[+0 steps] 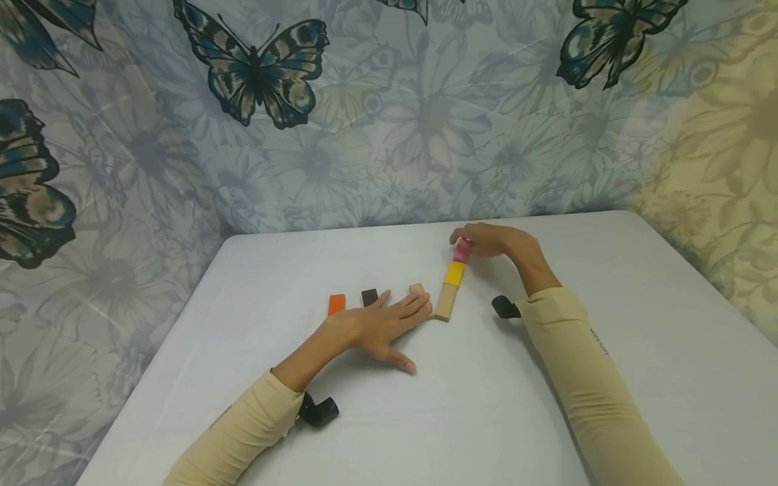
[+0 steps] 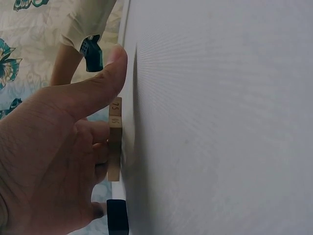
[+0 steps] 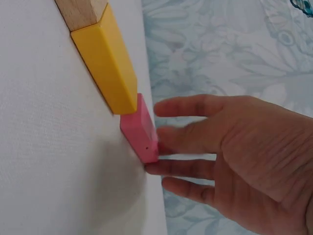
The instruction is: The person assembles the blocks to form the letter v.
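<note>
My left hand [image 1: 392, 327] lies spread, palm down, its fingertips over wooden blocks marked with numbers [image 2: 115, 122], partly hidden by the fingers. Near its little finger is a black block [image 1: 369, 297]. At the far end of a slanting line of blocks, my right hand [image 1: 489, 239] has its thumb and fingertips at the end of a pink block [image 3: 139, 128], holding it low at the table. The pink block adjoins a yellow block [image 1: 454, 273], which meets a plain wooden block [image 1: 446, 302].
An orange block [image 1: 337, 304] sits left of the black one. One wooden block [image 1: 416, 288] shows beyond the left fingers. The white table [image 1: 462, 405] ends at a far edge close behind the right hand, with a butterfly-patterned cloth [image 1: 389, 155] beyond.
</note>
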Available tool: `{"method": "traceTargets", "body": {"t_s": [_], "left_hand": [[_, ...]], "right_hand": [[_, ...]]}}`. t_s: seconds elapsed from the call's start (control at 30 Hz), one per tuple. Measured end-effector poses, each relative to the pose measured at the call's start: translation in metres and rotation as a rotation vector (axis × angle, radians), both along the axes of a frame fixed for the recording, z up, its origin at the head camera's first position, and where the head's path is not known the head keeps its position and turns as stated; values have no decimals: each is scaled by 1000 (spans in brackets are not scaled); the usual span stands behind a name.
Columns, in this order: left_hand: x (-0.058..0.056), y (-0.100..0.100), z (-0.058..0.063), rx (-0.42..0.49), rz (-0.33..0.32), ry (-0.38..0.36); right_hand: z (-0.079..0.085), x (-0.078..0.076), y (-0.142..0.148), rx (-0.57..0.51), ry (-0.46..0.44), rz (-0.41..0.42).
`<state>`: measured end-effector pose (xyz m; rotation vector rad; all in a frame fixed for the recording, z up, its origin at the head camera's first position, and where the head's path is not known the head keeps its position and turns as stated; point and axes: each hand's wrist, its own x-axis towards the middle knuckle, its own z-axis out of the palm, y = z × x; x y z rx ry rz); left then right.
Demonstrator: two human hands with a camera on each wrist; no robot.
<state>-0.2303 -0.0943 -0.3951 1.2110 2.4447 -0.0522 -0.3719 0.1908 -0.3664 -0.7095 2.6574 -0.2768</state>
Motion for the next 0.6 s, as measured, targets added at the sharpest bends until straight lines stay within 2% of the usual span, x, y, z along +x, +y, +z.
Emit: {"method": "traceTargets", "body": {"t_s": [0.17,0.6], "left_hand": [[-1,0,-2,1,1,-1],[0,0,-2,-6,2,10]], "right_hand": [[3,4,-1,32,31,66],[7,7,-4,46,10,73]]}}
